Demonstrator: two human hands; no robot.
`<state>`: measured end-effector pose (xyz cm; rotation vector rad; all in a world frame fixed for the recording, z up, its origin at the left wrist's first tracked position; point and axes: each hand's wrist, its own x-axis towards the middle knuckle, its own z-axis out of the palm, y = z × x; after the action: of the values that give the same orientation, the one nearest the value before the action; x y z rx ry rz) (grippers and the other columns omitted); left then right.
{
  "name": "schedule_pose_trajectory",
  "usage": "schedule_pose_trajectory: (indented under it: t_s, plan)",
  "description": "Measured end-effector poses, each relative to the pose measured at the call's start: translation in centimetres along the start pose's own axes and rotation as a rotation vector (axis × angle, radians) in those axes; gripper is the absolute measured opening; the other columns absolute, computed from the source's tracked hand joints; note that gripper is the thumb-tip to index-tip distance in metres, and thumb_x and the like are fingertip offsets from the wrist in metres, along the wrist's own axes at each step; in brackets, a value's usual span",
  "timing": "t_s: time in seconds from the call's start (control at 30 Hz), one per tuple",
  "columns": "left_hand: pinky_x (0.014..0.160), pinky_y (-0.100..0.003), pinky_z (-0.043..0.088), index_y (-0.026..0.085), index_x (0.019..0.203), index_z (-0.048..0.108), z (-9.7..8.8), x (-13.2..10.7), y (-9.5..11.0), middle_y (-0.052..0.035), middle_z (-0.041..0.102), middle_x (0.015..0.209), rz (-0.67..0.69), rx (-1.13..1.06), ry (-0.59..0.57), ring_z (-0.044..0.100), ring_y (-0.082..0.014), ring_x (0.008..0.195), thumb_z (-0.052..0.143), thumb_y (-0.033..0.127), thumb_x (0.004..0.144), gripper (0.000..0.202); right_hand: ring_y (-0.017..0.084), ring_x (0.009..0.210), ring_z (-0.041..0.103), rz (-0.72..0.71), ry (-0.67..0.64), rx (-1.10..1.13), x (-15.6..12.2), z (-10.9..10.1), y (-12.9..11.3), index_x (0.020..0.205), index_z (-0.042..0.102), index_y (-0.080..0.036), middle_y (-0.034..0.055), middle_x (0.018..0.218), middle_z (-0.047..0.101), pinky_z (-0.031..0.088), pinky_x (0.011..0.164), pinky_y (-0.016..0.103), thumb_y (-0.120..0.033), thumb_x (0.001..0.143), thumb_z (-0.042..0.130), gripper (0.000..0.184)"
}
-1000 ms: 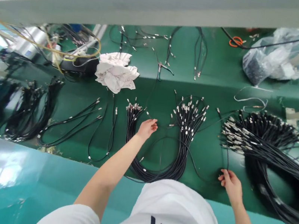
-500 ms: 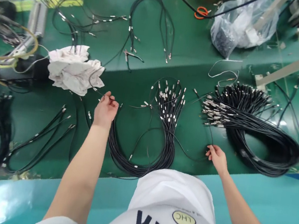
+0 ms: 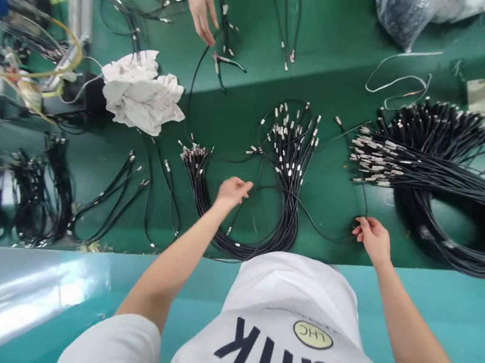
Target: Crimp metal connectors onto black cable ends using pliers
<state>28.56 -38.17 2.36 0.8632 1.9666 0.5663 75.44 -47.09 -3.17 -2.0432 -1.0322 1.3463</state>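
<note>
While a thin black cable (image 3: 364, 201) curves down to a worker's R hand (image 3: 372, 236), thumb & fingertips pinching it nr the near edge of a smooth green counter (image 3: 229, 118), the L hand (image 3: 234, 191) is poised over a U-shaped cable bundle (image 3: 288, 225), fingers curled, thumb pressed to them; can't tell if a strand sits btwn. The bundle bows toward that edge, shiny metal tips fanned farther back. Toward the counter's R end: a thick looped cable coil (image 3: 450, 236), ends bristling. A crumpled white cloth (image 3: 143, 95), soft & creased, lies farther back, L of center; beyond, slim pliers (image 3: 216, 62), handles splayed, w/ a co-worker's hand (image 3: 200, 9) just beside, fingers pointing down.
</note>
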Motion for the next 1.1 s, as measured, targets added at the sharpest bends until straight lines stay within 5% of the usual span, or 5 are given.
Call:
schedule_pose_trajectory:
  t_s: [0.17, 0.5, 0.8, 1.1]
  plan:
    - [0.038, -0.019, 0.029, 0.016, 0.086, 0.056, 4.2, -3.6, -1.8, 0.0017, 0.065, 0.052, -0.046, -0.158, -0.157, 0.043, -0.006, 0.032, 0.075, 0.034, 0.078, 0.027, 0.012, 0.047, 0.053, -0.021, 0.003, 0.0, -0.9, 0.1, -1.0, 0.104, 0.066, -0.011, 0.0086, 0.067, 0.069, 0.039, 0.045, 0.023, -0.078, 0.081, 0.054, 0.072]
    - [0.035, -0.02, 0.029, 0.014, 0.093, 0.06, 0.2, -8.1, -3.8, -0.0023, 0.07, 0.061, 0.009, -0.244, -0.239, 0.043, -0.0062, 0.032, 0.07, 0.037, 0.08, 0.029, 0.012, 0.045, 0.053, -0.022, 0.002, 0.004, -1.4, 0.1, -1.3, 0.101, 0.066, -0.012, 0.0083, 0.066, 0.068, 0.038, 0.043, 0.024, -0.078, 0.078, 0.056, 0.071]
    - [0.039, -0.02, 0.032, 0.016, 0.095, 0.059, 0.0, -10.7, -2.8, 0.0005, 0.069, 0.059, 0.057, -0.239, -0.207, 0.044, -0.0066, 0.036, 0.069, 0.037, 0.081, 0.028, 0.012, 0.045, 0.053, -0.03, 0.005, -0.004, -1.6, 0.3, -1.7, 0.1, 0.066, -0.012, 0.0077, 0.064, 0.068, 0.039, 0.043, 0.024, -0.079, 0.077, 0.057, 0.071]
    - [0.04, -0.021, 0.033, 0.017, 0.09, 0.058, 0.0, -10.9, -2.9, 0.0013, 0.068, 0.058, 0.055, -0.251, -0.179, 0.045, -0.0074, 0.037, 0.068, 0.035, 0.081, 0.022, 0.013, 0.044, 0.052, -0.065, -0.009, -0.026, -1.9, 0.5, -1.8, 0.1, 0.066, -0.012, 0.0091, 0.065, 0.068, 0.04, 0.042, 0.025, -0.081, 0.077, 0.055, 0.074]
